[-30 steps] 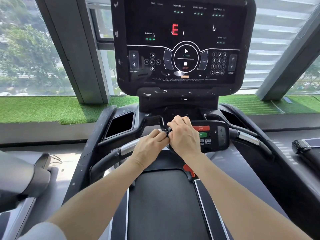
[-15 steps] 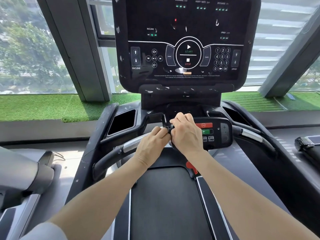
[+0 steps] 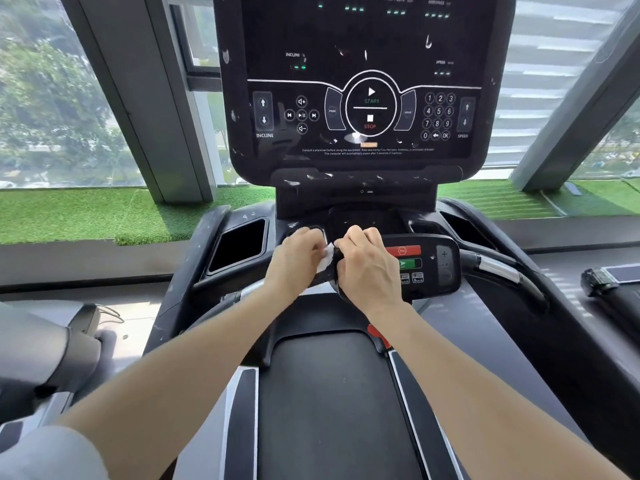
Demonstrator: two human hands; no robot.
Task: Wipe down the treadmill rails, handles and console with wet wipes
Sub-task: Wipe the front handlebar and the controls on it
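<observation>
Below the console, at the centre of the treadmill's front bar, the left hand and right hand meet over a dark wipe packet. Compared with half a second earlier, a white wet wipe now shows between the hands, pinched by the left-hand fingers, while the right hand clasps the packet against the small control panel; the hands also sit slightly higher and farther apart. Console display: lit, with smears on its glass. Running belt lies below the forearms; a curved handle extends right. Green artificial turf lines the window ledge, with trees beyond the glass and a neighbouring machine at left.
</observation>
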